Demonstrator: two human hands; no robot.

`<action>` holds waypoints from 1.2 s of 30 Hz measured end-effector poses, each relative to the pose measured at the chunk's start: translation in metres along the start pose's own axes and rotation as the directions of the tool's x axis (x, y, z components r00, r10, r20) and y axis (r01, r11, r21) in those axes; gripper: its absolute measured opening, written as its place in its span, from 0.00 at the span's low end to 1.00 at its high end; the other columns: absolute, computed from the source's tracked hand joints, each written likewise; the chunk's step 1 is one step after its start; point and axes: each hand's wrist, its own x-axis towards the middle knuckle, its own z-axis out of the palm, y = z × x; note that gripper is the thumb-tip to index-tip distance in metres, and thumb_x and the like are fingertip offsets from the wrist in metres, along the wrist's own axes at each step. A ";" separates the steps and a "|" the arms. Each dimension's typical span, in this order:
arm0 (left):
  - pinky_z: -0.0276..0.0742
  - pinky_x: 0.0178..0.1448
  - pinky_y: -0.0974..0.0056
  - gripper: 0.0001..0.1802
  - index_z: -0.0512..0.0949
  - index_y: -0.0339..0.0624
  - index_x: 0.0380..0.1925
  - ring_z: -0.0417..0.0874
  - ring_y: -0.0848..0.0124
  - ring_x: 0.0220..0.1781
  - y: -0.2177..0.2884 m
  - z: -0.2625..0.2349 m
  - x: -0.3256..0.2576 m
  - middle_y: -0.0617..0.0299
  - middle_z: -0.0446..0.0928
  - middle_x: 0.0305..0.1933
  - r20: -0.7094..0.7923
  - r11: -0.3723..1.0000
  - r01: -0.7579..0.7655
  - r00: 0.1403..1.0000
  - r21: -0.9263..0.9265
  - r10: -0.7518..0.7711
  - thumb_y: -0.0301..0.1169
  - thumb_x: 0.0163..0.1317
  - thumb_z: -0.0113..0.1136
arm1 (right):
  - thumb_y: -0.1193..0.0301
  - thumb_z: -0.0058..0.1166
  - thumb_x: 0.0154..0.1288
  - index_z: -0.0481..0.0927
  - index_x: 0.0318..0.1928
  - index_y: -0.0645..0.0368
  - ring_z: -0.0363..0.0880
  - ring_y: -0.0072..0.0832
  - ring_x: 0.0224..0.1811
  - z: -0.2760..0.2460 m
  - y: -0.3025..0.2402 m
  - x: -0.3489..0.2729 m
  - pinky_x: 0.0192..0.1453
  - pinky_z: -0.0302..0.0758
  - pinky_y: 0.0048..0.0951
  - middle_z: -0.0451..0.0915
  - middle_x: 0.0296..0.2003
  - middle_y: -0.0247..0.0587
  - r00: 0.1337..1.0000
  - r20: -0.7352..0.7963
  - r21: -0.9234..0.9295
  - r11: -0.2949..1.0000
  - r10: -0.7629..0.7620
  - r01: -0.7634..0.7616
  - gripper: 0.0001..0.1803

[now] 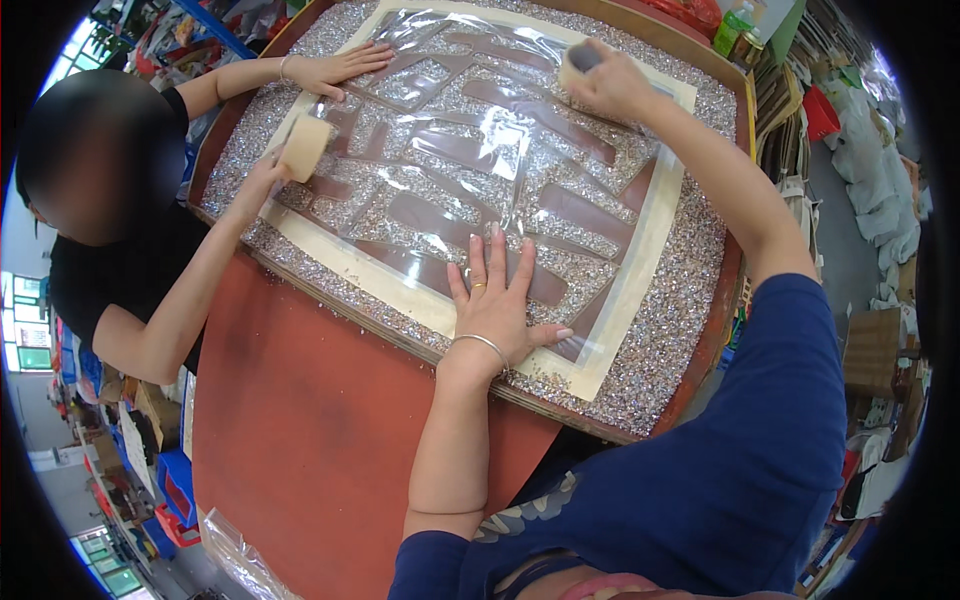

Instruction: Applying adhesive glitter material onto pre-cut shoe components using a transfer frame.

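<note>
My left hand [495, 315] lies flat with fingers spread on a clear plastic sheet [440, 190], near its close edge. The sheet has a cream border [640, 275] and shows brown shapes with glittering small stones between them. At the far right of the sheet, my right hand [615, 88] is closed around a pale, rounded block [570, 78] with a dark grey top; its exact kind is unclear. Loose glittering stones [690, 310] surround the sheet in a shallow wooden-edged tray [738, 175].
At the left, a co-worker's hand [335, 70] presses flat on the sheet, and the other [265, 180] grips a similar pale block [305, 147]. A red-brown tabletop [330, 370] lies nearer me. Flattened cardboard [785, 120] and a red bin [820, 112] stand at right.
</note>
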 end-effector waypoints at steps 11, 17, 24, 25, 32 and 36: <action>0.26 0.69 0.37 0.55 0.48 0.59 0.69 0.26 0.45 0.74 -0.002 -0.005 -0.001 0.43 0.33 0.73 -0.017 1.000 -0.019 1.000 -0.025 0.018 0.59 0.43 0.64 | 0.48 0.40 0.61 0.84 0.29 0.60 0.65 0.44 0.62 0.027 -0.037 0.091 0.54 0.66 0.51 0.82 0.37 0.50 0.984 -0.109 -0.163 0.974 0.140 -0.156 0.29; 0.27 0.70 0.38 0.52 0.52 0.62 0.68 0.25 0.46 0.74 -0.001 -0.013 -0.004 0.45 0.29 0.74 0.014 0.996 -0.019 1.000 -0.088 0.020 0.56 0.43 0.66 | 0.47 0.40 0.61 0.84 0.37 0.58 0.64 0.46 0.63 0.035 -0.045 0.113 0.55 0.67 0.52 0.82 0.41 0.47 0.996 -0.087 -0.212 0.977 0.002 -0.020 0.28; 0.27 0.70 0.38 0.51 0.54 0.63 0.68 0.25 0.46 0.74 -0.005 -0.016 -0.001 0.46 0.28 0.74 0.061 0.991 -0.002 0.998 -0.137 0.010 0.54 0.43 0.67 | 0.46 0.42 0.60 0.85 0.32 0.59 0.65 0.43 0.63 0.039 -0.087 0.119 0.59 0.65 0.49 0.81 0.43 0.48 0.991 -0.114 -0.044 0.997 -0.070 0.065 0.29; 0.27 0.70 0.38 0.51 0.54 0.63 0.68 0.25 0.46 0.74 -0.008 -0.017 -0.005 0.46 0.28 0.74 0.062 0.990 0.023 0.998 -0.140 -0.014 0.54 0.43 0.67 | 0.47 0.43 0.60 0.85 0.31 0.59 0.67 0.43 0.61 0.021 -0.108 0.108 0.58 0.66 0.47 0.81 0.40 0.50 0.989 -0.097 0.065 0.991 -0.112 0.119 0.28; 0.28 0.71 0.39 0.51 0.55 0.63 0.67 0.25 0.48 0.75 -0.005 -0.012 0.004 0.46 0.30 0.74 0.017 0.985 -0.039 0.999 -0.167 0.043 0.53 0.42 0.69 | 0.52 0.42 0.61 0.84 0.25 0.59 0.65 0.42 0.63 0.032 -0.097 0.105 0.59 0.64 0.47 0.83 0.29 0.46 0.969 -0.183 0.123 0.974 -0.165 0.189 0.26; 0.28 0.70 0.38 0.51 0.56 0.63 0.67 0.26 0.48 0.75 -0.009 -0.013 -0.003 0.46 0.31 0.74 -0.020 0.986 -0.027 1.000 -0.165 0.024 0.53 0.41 0.69 | 0.55 0.48 0.57 0.83 0.23 0.60 0.62 0.41 0.65 -0.003 -0.104 0.055 0.63 0.59 0.48 0.82 0.29 0.44 0.792 -0.149 0.145 0.780 -0.592 0.609 0.21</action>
